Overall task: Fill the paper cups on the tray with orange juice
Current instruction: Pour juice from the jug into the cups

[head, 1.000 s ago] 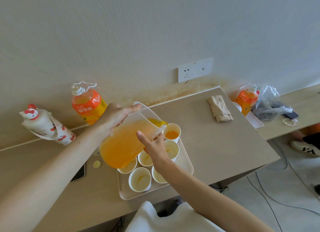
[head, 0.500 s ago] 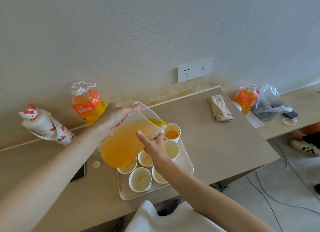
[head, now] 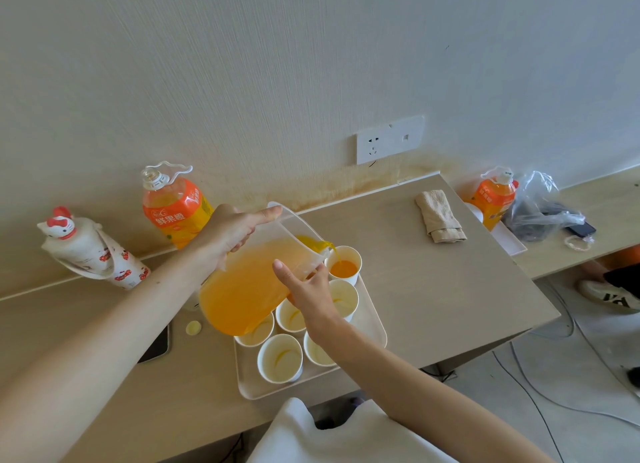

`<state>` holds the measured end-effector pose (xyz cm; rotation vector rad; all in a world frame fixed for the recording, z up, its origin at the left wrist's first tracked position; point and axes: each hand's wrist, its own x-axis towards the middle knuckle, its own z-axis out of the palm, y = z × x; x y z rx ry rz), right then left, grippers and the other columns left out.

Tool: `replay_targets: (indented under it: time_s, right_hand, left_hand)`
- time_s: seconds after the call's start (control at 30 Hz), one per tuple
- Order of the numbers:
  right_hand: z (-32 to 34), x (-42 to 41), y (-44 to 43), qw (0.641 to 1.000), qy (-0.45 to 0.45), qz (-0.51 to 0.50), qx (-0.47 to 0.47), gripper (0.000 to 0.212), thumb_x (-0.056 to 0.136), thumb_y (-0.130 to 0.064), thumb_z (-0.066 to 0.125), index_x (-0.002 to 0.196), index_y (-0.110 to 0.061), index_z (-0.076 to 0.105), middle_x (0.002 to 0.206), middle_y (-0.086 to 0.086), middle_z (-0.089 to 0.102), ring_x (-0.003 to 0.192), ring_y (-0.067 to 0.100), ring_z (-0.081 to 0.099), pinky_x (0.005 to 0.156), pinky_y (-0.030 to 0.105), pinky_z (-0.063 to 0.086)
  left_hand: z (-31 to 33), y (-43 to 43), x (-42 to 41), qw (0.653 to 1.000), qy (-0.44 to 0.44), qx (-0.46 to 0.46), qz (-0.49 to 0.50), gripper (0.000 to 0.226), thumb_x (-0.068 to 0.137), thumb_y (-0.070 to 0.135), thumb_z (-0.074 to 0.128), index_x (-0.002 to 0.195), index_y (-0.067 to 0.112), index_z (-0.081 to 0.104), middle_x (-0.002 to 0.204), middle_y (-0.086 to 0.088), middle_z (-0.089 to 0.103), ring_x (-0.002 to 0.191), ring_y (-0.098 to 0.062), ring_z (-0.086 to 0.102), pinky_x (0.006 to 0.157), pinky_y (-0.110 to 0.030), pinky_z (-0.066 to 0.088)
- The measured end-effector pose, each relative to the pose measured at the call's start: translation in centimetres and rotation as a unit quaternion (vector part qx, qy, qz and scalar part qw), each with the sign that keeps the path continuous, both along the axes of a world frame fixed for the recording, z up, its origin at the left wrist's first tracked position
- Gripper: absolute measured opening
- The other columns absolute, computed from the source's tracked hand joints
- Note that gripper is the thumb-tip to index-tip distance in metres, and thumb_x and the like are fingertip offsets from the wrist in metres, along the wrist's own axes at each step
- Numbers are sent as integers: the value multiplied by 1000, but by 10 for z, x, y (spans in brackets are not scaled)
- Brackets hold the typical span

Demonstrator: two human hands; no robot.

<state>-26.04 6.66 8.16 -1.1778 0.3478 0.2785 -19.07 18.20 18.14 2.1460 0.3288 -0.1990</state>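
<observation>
Pitcher (head: 249, 282): a clear plastic one, largely full of orange juice, is held tilted above the tray's (head: 377, 327) left half, with its spout over the far cup.
Left hand (head: 232, 230): it is clamped on the pitcher's back edge, with the thumb laid along the rim. The handle itself is hidden.
Right hand (head: 308, 289): it is laid against the pitcher's near wall below the spout, forefinger straight. The other fingers are hidden behind the pitcher.
Far cup (head: 343, 267): it stands at the tray's far corner, is partly filled, and a thin stream is seen entering it.
Other cups (head: 280, 357): five are seen on the tray nearer the person, each with only a yellow trace inside. Two of them are partly covered by the pitcher.
Handling, pitcher: it is judged heavy and prone to sloshing, with smooth walls. A hold at the back plus support under the front is advised.
Handling, cups: they are judged light, thin-walled and easily tipped or crushed, so a slow stream is called for.
</observation>
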Motion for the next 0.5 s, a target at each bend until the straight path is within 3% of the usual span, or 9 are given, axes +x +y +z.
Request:
replay_targets:
  time_s: [0.23, 0.5]
  right_hand:
    - [-3, 2, 0, 1000, 1, 4, 6, 83, 74, -40, 81, 137, -21, 31, 124, 1, 59, 109, 14, 61, 89, 31, 53]
    - [1, 0, -2, 1000, 6, 6, 8, 77, 78, -36, 79, 136, -20, 31, 118, -4, 57, 97, 4, 59, 69, 16, 47]
  left_hand:
    - [-1, 0, 2, 1000, 2, 1, -2, 61, 77, 50, 74, 45, 19, 32, 34, 7, 28, 43, -15, 25, 54, -29, 27]
    - [0, 0, 1, 1000, 3, 5, -6, 61, 77, 52, 73, 46, 18, 33, 36, 5, 29, 45, -16, 26, 55, -29, 29]
